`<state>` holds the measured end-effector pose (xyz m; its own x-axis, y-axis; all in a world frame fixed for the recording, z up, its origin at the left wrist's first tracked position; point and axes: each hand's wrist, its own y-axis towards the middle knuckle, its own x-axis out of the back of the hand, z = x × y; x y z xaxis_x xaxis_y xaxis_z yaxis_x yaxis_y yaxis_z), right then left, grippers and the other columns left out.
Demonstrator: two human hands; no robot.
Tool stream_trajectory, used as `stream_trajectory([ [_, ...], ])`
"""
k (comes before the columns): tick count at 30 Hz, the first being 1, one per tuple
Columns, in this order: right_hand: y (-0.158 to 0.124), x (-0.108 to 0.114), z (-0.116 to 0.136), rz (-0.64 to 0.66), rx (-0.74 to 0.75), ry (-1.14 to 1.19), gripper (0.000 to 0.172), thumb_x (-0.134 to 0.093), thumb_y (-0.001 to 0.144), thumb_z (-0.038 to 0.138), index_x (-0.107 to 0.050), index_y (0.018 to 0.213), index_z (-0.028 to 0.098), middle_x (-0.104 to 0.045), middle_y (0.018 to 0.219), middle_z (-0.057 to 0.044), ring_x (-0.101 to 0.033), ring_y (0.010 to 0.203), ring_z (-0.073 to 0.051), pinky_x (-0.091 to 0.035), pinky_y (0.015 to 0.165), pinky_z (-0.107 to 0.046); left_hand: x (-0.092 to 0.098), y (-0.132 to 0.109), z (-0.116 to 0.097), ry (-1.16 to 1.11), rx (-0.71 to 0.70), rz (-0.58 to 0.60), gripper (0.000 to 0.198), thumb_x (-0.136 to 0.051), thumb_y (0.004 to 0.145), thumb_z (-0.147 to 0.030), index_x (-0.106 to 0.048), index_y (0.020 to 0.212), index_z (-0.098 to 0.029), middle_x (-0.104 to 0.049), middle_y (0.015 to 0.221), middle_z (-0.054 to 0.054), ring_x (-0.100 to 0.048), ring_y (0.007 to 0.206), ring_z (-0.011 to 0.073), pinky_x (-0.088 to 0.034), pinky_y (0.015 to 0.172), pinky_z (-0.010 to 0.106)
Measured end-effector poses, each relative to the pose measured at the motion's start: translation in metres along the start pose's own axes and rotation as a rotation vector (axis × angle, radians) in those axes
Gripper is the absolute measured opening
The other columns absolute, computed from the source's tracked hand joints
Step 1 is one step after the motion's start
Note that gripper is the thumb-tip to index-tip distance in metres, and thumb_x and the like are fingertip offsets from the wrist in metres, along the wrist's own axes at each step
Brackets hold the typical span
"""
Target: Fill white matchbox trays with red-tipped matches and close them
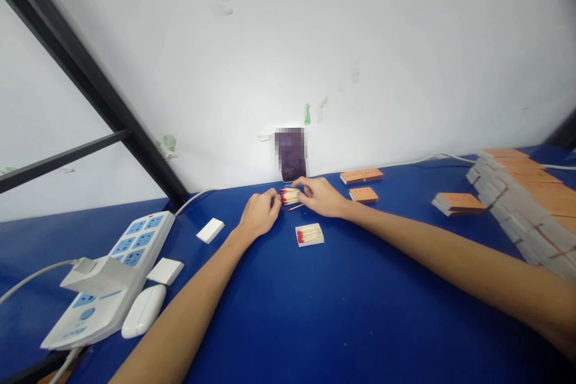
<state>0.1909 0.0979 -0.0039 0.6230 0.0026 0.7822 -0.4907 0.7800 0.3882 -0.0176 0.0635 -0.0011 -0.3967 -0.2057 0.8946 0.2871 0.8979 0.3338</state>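
Both hands are closing on a bundle of matches (290,196) at the far side of the blue table (360,300): the left hand (258,214) is pinching its red-tipped end with fingers nearly shut, and the right hand (320,197) is cupping the other side. 1 loose match (296,207) is lying just beside them. Nearer, an open tray (309,234) is already holding matches, while this bundle is not yet boxed; closed orange boxes (361,176) are lying to the right

Centre frame, left hand (258,214) and right hand (320,195) pinch a bundle of red-tipped matches (290,195) between them, open tray of matches (309,234) just below on blue table (342,300).
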Motion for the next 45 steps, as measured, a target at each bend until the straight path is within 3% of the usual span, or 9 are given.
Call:
stream_trajectory([
  [4, -0.005, 0.003, 0.002, 0.006, 0.103, 0.021, 0.025, -0.056, 0.078, 0.017, -0.068, 0.100, 0.015, -0.052, 0.062, 0.005, -0.043, 0.055, -0.009, -0.030, 0.059, -0.022, 0.000, 0.000, 0.001, -0.068, -0.060, -0.011, 0.014, -0.044, 0.088, -0.022, -0.058, 0.085, -0.020, -0.057, 0.063, -0.002, -0.052, 0.058, 0.0144, -0.034, 0.060, 0.026],
  [15, -0.010, 0.005, 0.000, 0.094, 0.140, -0.073, 0.010, -0.056, 0.078, 0.021, -0.066, 0.077, 0.019, -0.057, 0.068, 0.003, -0.044, 0.059, -0.010, -0.027, 0.058, -0.023, -0.002, 0.000, -0.001, -0.048, -0.090, -0.014, 0.008, -0.050, 0.080, -0.019, -0.058, 0.080, -0.020, -0.056, 0.065, -0.002, -0.047, 0.058, 0.0128, -0.034, 0.059, 0.025],
  [24, -0.008, 0.001, -0.003, 0.081, 0.107, -0.088, 0.018, -0.057, 0.083, 0.025, -0.071, 0.092, 0.020, -0.061, 0.070, 0.001, -0.047, 0.059, -0.010, -0.028, 0.058, -0.023, -0.001, 0.000, -0.002, -0.066, -0.094, 0.004, 0.008, -0.051, 0.081, -0.019, -0.058, 0.080, -0.020, -0.052, 0.062, -0.003, -0.045, 0.056, 0.0122, -0.033, 0.058, 0.025],
  [38, -0.010, 0.006, 0.002, 0.116, 0.144, -0.043, 0.012, -0.056, 0.079, 0.020, -0.068, 0.078, 0.019, -0.054, 0.064, 0.004, -0.043, 0.057, -0.009, -0.027, 0.057, -0.023, 0.003, -0.008, -0.001, -0.155, -0.160, -0.069, 0.015, -0.047, 0.080, -0.014, -0.058, 0.088, -0.019, -0.045, 0.056, -0.007, -0.044, 0.051, 0.0099, -0.035, 0.058, 0.023],
  [45, -0.011, 0.009, 0.006, 0.126, 0.164, -0.030, 0.012, -0.055, 0.079, 0.021, -0.067, 0.077, 0.018, -0.056, 0.066, 0.003, -0.044, 0.059, -0.010, -0.028, 0.059, -0.023, 0.008, -0.013, -0.001, -0.109, -0.141, 0.022, 0.015, -0.047, 0.080, -0.015, -0.061, 0.085, -0.019, -0.050, 0.058, -0.005, -0.046, 0.053, 0.0108, -0.036, 0.059, 0.023],
])
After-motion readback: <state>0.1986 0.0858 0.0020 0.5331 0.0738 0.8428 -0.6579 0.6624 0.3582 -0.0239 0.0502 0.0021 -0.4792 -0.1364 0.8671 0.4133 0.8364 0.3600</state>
